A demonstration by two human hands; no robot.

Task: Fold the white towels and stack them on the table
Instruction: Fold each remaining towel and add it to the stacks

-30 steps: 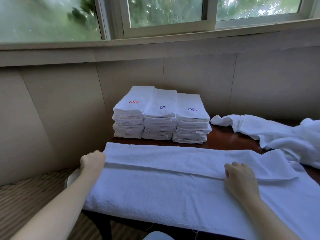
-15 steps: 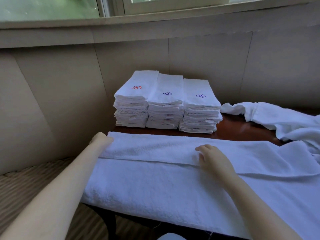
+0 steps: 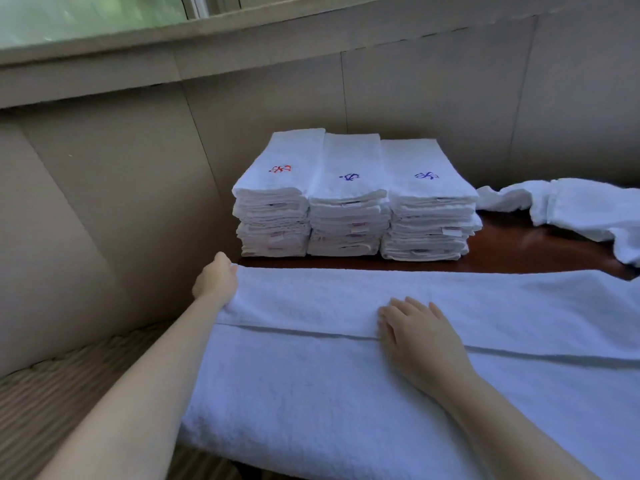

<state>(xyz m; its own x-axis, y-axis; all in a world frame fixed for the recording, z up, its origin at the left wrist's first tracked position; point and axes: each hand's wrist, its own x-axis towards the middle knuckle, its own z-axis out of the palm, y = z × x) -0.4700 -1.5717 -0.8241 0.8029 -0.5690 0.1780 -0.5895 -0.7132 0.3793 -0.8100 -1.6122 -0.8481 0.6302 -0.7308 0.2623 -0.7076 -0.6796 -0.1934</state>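
Observation:
A large white towel (image 3: 346, 393) lies spread across the table's near side, its far part folded over toward me with the hem running left to right. My left hand (image 3: 215, 279) holds the folded flap's left end, fingers hidden under the cloth. My right hand (image 3: 414, 329) lies flat on the flap near the hem, fingers straight and pressing down. Behind it, three stacks of folded white towels stand side by side: the left stack (image 3: 277, 202) with a red mark, the middle stack (image 3: 348, 209) and right stack (image 3: 427, 209) with blue marks.
Crumpled unfolded white towels (image 3: 581, 213) lie at the back right on the dark wooden table (image 3: 512, 251). A beige panelled wall (image 3: 138, 202) closes the left and back sides, with a window sill above. Striped flooring (image 3: 52, 393) shows at lower left.
My right hand has slid left along the folded flap and now lies flat. My left hand has shifted a little farther along the towel's left end. The view has tilted down and closer.

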